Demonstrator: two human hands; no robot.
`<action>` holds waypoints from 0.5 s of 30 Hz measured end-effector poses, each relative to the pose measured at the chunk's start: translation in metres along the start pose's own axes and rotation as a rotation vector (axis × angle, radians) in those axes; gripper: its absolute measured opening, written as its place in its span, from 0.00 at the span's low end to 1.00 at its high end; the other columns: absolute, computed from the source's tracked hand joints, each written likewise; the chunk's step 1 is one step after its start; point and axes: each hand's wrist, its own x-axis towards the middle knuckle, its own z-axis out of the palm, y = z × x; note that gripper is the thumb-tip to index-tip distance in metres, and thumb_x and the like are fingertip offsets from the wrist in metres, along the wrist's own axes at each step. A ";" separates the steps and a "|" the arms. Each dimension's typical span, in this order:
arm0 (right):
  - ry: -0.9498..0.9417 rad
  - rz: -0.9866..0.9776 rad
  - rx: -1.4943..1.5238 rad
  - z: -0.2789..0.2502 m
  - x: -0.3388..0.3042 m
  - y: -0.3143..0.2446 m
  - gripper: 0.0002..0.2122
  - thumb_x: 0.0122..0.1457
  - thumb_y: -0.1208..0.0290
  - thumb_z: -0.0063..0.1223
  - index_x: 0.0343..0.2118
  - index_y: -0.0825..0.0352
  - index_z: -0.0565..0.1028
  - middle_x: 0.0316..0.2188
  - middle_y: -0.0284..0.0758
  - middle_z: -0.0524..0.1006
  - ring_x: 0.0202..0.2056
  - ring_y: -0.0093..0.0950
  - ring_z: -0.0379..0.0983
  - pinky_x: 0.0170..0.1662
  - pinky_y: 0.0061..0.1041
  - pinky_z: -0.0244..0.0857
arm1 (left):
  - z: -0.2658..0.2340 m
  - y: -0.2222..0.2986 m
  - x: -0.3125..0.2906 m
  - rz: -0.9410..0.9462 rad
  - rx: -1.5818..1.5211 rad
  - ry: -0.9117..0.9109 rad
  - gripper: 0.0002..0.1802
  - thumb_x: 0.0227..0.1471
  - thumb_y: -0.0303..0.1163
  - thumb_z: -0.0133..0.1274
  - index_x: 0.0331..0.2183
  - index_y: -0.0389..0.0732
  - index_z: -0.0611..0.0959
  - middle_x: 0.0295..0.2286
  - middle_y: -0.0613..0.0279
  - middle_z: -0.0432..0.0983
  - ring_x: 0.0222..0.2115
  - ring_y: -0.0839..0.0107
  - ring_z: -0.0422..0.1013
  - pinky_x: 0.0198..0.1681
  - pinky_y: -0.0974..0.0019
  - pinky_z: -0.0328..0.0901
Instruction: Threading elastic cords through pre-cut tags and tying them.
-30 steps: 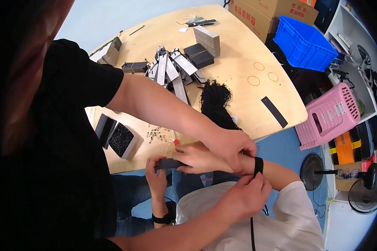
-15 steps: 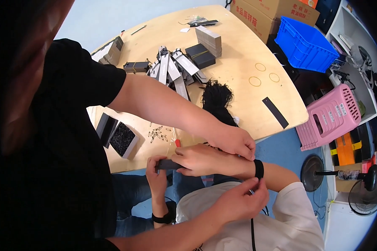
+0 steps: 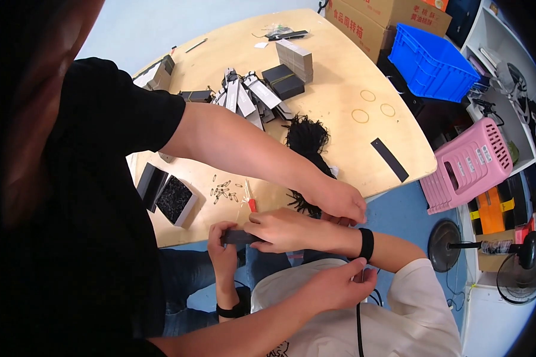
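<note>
Between my hands lies a dark grey strip, its ends partly hidden by fingers. My left hand grips its left end, and my right hand closes over the right end. Around my right forearm sits a black band; another black band circles my left wrist. A co-worker in black reaches in from the left. The co-worker's upper hand hovers above my right forearm. Their lower hand is by the forearm band's lower edge, fingertips at or very near it; a black cable hangs below.
On the table lie a pile of grey tags, a black string bundle, small metal clips, a box of black pieces, a red-handled tool and a black strip. A blue crate and fan stand right.
The co-worker's upper hand has come away from my forearm band, and the lower hand's fingers have loosened and shifted slightly down-left. My hands keep the strip in nearly the same place.
</note>
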 end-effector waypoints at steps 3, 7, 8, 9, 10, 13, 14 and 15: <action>0.002 0.009 0.024 0.003 -0.001 0.002 0.14 0.53 0.65 0.56 0.35 0.68 0.69 0.29 0.39 0.71 0.29 0.40 0.73 0.29 0.37 0.68 | 0.003 -0.012 -0.002 -0.002 -0.096 0.036 0.13 0.55 0.31 0.48 0.43 0.38 0.72 0.38 0.60 0.68 0.39 0.70 0.69 0.39 0.71 0.66; 0.013 0.006 0.044 0.003 -0.002 0.004 0.13 0.53 0.65 0.55 0.36 0.68 0.69 0.29 0.39 0.71 0.29 0.41 0.73 0.29 0.37 0.68 | 0.008 -0.043 -0.009 -0.070 -0.483 -0.009 0.13 0.55 0.32 0.48 0.42 0.39 0.73 0.38 0.60 0.69 0.38 0.70 0.70 0.37 0.70 0.66; 0.014 0.007 0.045 0.002 -0.002 0.004 0.13 0.53 0.65 0.55 0.36 0.68 0.69 0.29 0.39 0.71 0.29 0.41 0.73 0.29 0.37 0.68 | 0.010 -0.052 -0.011 -0.107 -0.643 -0.025 0.13 0.55 0.33 0.48 0.42 0.39 0.73 0.37 0.60 0.69 0.38 0.70 0.70 0.37 0.70 0.66; 0.006 0.010 0.052 0.002 -0.002 0.005 0.13 0.53 0.66 0.55 0.35 0.68 0.69 0.29 0.39 0.71 0.29 0.40 0.73 0.29 0.37 0.68 | 0.011 -0.060 -0.011 -0.140 -0.795 -0.039 0.13 0.55 0.33 0.48 0.42 0.39 0.73 0.37 0.60 0.69 0.38 0.69 0.70 0.37 0.69 0.66; -0.003 0.012 0.060 0.001 -0.002 0.005 0.13 0.53 0.66 0.56 0.35 0.68 0.69 0.30 0.39 0.71 0.29 0.40 0.73 0.29 0.37 0.68 | 0.013 -0.067 -0.012 -0.173 -0.926 -0.052 0.14 0.55 0.34 0.48 0.42 0.39 0.74 0.37 0.60 0.69 0.38 0.69 0.70 0.37 0.69 0.67; 0.010 0.004 0.071 -0.001 -0.002 0.006 0.12 0.53 0.67 0.56 0.35 0.68 0.69 0.30 0.39 0.71 0.29 0.41 0.73 0.30 0.36 0.69 | 0.018 -0.084 -0.010 -0.248 -1.151 -0.069 0.14 0.54 0.35 0.48 0.41 0.40 0.74 0.37 0.59 0.70 0.37 0.69 0.70 0.36 0.68 0.67; 0.008 0.000 0.064 -0.001 -0.002 0.006 0.12 0.53 0.67 0.56 0.35 0.68 0.69 0.30 0.39 0.71 0.29 0.41 0.73 0.30 0.36 0.69 | 0.020 -0.087 -0.008 -0.265 -1.195 -0.071 0.14 0.54 0.35 0.48 0.41 0.40 0.74 0.37 0.59 0.70 0.37 0.69 0.71 0.35 0.68 0.67; -0.005 0.012 0.052 0.000 -0.002 0.005 0.12 0.52 0.67 0.56 0.35 0.68 0.69 0.30 0.39 0.71 0.29 0.41 0.73 0.30 0.36 0.69 | 0.021 -0.089 -0.007 -0.282 -1.226 -0.069 0.14 0.54 0.36 0.48 0.41 0.40 0.74 0.37 0.59 0.70 0.37 0.68 0.71 0.35 0.67 0.67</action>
